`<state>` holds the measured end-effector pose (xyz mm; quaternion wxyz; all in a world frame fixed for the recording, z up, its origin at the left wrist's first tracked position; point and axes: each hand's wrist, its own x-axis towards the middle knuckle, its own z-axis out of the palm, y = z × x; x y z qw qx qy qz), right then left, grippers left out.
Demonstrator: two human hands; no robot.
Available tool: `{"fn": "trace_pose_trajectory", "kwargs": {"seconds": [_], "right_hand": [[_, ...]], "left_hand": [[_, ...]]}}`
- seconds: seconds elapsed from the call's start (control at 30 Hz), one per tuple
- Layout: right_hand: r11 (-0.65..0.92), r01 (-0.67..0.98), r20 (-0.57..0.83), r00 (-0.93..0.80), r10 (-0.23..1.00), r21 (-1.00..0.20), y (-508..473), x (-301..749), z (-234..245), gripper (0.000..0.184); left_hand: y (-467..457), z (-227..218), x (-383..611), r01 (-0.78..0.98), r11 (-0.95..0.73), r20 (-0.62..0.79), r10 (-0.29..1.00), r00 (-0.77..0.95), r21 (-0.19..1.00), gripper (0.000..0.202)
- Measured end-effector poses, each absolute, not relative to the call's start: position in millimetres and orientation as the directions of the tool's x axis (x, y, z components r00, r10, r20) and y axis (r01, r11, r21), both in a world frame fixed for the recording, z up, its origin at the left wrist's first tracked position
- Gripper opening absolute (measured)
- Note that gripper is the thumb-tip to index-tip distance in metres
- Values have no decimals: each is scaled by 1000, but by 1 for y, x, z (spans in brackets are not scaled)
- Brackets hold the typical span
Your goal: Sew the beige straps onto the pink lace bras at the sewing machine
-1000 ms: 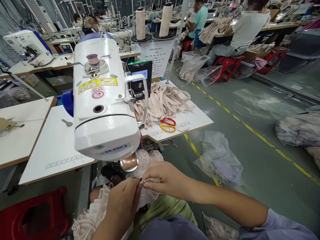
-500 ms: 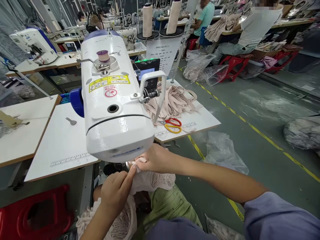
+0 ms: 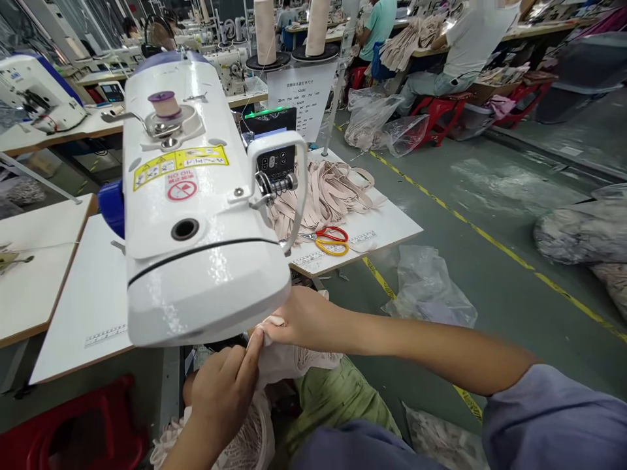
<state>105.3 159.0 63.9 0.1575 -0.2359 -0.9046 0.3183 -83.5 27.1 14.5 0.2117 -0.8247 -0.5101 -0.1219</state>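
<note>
Via head cam I get the floor [image 3: 514,215], gray w/ yellow tape lines, running off to the R. Next the white surface [image 3: 81,287], parts showing both sides of the sewing mach. [image 3: 206,287], whose white head fills L-center of my view, yellow warning label on top. Red stool [image 3: 93,424] btm L, on the floor. Clear plastic bag [image 3: 434,287] on the floor R of the surface.

Pile of beige straps [image 3: 326,192] on the surface, just R of mach. Pale garment [image 3: 279,362], partly lacy, sits below the mach. head, over green trousers; top edge is up in my hands near underside of the head. Can't see the needle area, head blocks it.

Two beige thread cones [image 3: 266,32] stand behind the mach. R hand [image 3: 306,320]: narrow, thumb + fingers closed on a fold of the garment. L hand [image 3: 228,385]: also narrow, fingertips pinching same fold, just beside R thumb.

Scissors [image 3: 333,241], 1 red + 1 yellow handle, lie on the surface in front of straps, blades twd mach. Smallest: thread bobbin [image 3: 164,104], purple rim, atop mach.
</note>
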Motion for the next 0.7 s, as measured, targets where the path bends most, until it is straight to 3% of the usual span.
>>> {"fn": "trace_pose_trajectory", "kwargs": {"seconds": [0.07,0.13,0.27,0.5,0.6,0.7], "right_hand": [[759,286,308,-787,534,-586,152,111,50,9],[818,275,464,-712,526,-505,143,117,35,17],[837,323,582,-607,542,-442,130,119,15,22],[753,324,527,-558,641,-574,123,111,8,23],[594,295,385,-536,752,-748,117,113,-4,19],[507,220,347,-505,790,-833,114,117,-14,34]], "left_hand": [[27,22,-75,905,-341,366,832,417,-256,36],[27,29,-68,920,-303,327,868,374,-248,35],[27,30,-67,937,-284,322,884,338,-203,35],[39,24,-102,812,-518,218,788,575,-269,45],[40,26,-97,826,-481,225,805,548,-292,41],[35,27,-82,877,-378,226,864,449,-297,45]]}}
